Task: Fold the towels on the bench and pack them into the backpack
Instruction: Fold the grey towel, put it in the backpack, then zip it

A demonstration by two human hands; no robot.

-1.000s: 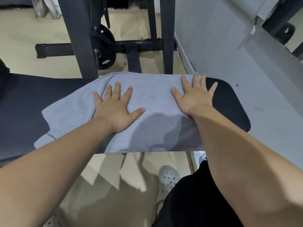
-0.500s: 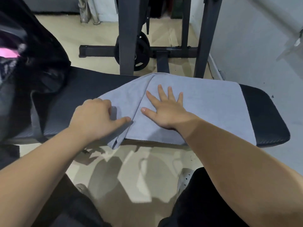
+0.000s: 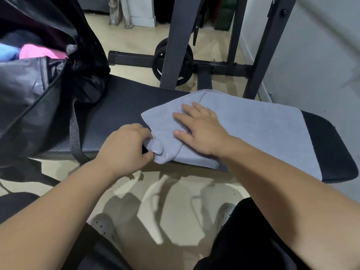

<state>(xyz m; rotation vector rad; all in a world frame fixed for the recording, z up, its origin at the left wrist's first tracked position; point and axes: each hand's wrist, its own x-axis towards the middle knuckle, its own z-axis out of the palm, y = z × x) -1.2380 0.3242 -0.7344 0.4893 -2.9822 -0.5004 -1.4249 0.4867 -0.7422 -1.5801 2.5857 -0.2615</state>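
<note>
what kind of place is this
Probably a home gym: a black padded workout bench, a dark steel rack frame behind it, and round black weight plates stored on the frame.

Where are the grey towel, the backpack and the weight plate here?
grey towel (image 3: 253, 129), head view, flat middle of the cloth.
backpack (image 3: 23, 90), head view, grey front panel.
weight plate (image 3: 156, 63), head view, left rim.

I see even, fairly bright indoor light from overhead. Several soft, overlapping shadows fan across the floor (image 3: 175, 201) below the bench (image 3: 120, 114), with a pale sheen between them. Blur smears the wall (image 3: 321, 65) at top right, and the rack posts (image 3: 175, 45) lean from wide-angle distortion.
</note>
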